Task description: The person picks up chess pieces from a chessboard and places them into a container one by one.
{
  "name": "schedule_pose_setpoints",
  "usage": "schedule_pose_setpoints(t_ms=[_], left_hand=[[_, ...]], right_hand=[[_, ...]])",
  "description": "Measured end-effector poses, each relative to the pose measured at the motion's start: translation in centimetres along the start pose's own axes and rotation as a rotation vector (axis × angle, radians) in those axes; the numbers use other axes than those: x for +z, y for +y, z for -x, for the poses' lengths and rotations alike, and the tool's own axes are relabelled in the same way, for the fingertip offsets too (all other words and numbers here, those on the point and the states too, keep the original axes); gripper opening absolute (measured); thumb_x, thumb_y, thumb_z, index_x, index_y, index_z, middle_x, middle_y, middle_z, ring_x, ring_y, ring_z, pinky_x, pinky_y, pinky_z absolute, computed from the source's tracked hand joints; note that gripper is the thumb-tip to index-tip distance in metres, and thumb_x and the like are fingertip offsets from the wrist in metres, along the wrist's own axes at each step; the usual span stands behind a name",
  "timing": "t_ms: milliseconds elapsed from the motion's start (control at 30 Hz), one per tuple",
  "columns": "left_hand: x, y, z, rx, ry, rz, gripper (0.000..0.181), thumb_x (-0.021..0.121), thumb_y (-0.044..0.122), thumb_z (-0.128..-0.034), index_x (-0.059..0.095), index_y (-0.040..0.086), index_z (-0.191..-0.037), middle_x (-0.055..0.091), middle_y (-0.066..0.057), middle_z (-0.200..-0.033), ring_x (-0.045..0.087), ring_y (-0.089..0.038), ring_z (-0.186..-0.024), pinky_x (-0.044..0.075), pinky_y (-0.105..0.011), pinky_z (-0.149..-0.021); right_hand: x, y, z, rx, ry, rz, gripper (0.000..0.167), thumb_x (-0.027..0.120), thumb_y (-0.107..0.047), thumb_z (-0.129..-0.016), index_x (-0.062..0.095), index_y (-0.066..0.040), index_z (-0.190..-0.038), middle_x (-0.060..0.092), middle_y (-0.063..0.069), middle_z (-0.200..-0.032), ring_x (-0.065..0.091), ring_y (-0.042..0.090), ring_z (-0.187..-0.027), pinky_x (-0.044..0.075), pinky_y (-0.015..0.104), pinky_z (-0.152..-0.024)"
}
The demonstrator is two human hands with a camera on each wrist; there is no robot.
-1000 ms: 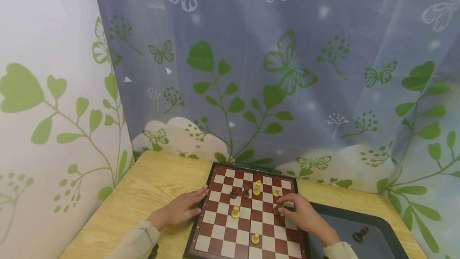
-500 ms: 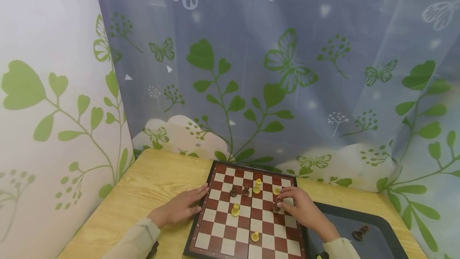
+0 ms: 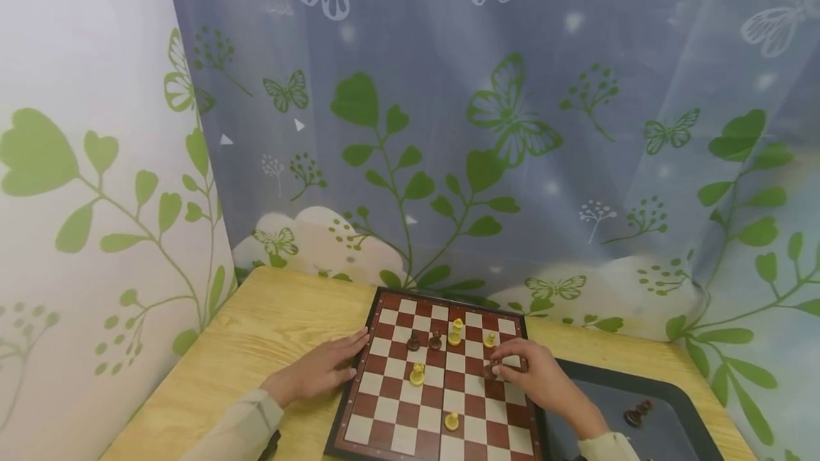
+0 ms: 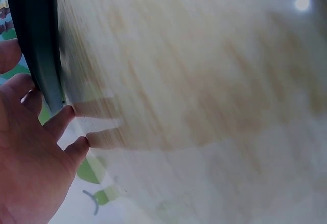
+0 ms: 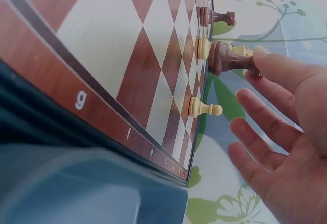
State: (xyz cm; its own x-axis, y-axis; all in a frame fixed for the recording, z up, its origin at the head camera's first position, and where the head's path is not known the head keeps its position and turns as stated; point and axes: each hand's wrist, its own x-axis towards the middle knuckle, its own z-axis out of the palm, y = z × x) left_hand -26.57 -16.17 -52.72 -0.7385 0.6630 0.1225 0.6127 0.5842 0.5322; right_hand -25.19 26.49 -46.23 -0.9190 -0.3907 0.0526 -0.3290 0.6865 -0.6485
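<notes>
The chessboard [image 3: 426, 397], with red-brown and cream squares, lies on the wooden table. My right hand [image 3: 541, 379] pinches the top of a dark chess piece [image 5: 219, 59] between thumb and index finger, over the board's right half; the other fingers are spread. Fingers hide its top, so its kind is unclear. Just beyond stands a light pawn [image 3: 490, 339]. My left hand [image 3: 314, 372] touches the board's left edge with fairly straight fingers; in the left wrist view its fingertips meet the dark board edge [image 4: 43, 45] and the tabletop.
Two dark pieces [image 3: 435, 339], a tall light piece [image 3: 455, 332], another light piece [image 3: 417, 374] and a light pawn [image 3: 452, 421] stand on the board. Right of it, a dark tray [image 3: 592, 393] holds a dark piece lying down [image 3: 638, 413]. A printed curtain [image 3: 410, 162] hangs behind.
My right hand shifts very slightly away from me and keeps its pinch on the dark chess piece. The left hand stays at the board's edge.
</notes>
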Motion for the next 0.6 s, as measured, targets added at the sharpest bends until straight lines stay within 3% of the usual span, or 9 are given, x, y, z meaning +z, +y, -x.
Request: schedule_pose_setpoints(t_ms=[133, 300, 600], left_hand=[[0.1, 0.1, 0.1, 0.014, 0.017, -0.014, 0.061, 0.047, 0.027, -0.1071, 0.032, -0.007, -0.155, 0.027, -0.027, -0.163, 0.034, -0.052, -0.144, 0.027, -0.072, -0.112], [0.3, 0.0, 0.1, -0.001, 0.013, 0.007, 0.061, 0.047, 0.028, -0.1072, 0.031, -0.006, -0.156, 0.025, -0.025, -0.164, 0.032, -0.052, -0.145, 0.025, -0.071, -0.114], [0.9, -0.7, 0.0, 0.007, 0.040, -0.030, 0.063, 0.047, 0.032, -0.1075, 0.031, -0.001, -0.158, 0.026, -0.021, -0.165, 0.034, -0.048, -0.146, 0.027, -0.069, -0.114]], right_hand=[[0.0, -0.2, 0.4, 0.003, 0.048, -0.009, 0.020, 0.074, -0.025, -0.094, 0.076, -0.015, -0.110, 0.068, 0.010, -0.124, 0.064, 0.032, -0.101, 0.054, 0.044, -0.078], [0.0, -0.2, 1.2, -0.010, 0.145, -0.008, 0.020, 0.076, -0.024, -0.092, 0.077, -0.014, -0.110, 0.069, 0.007, -0.122, 0.062, 0.034, -0.118, 0.051, 0.057, -0.095], [-0.7, 0.5, 2.9, -0.015, 0.292, 0.006, 0.018, 0.078, -0.027, -0.090, 0.077, -0.019, -0.105, 0.071, 0.001, -0.120, 0.064, 0.029, -0.114, 0.054, 0.050, -0.087]])
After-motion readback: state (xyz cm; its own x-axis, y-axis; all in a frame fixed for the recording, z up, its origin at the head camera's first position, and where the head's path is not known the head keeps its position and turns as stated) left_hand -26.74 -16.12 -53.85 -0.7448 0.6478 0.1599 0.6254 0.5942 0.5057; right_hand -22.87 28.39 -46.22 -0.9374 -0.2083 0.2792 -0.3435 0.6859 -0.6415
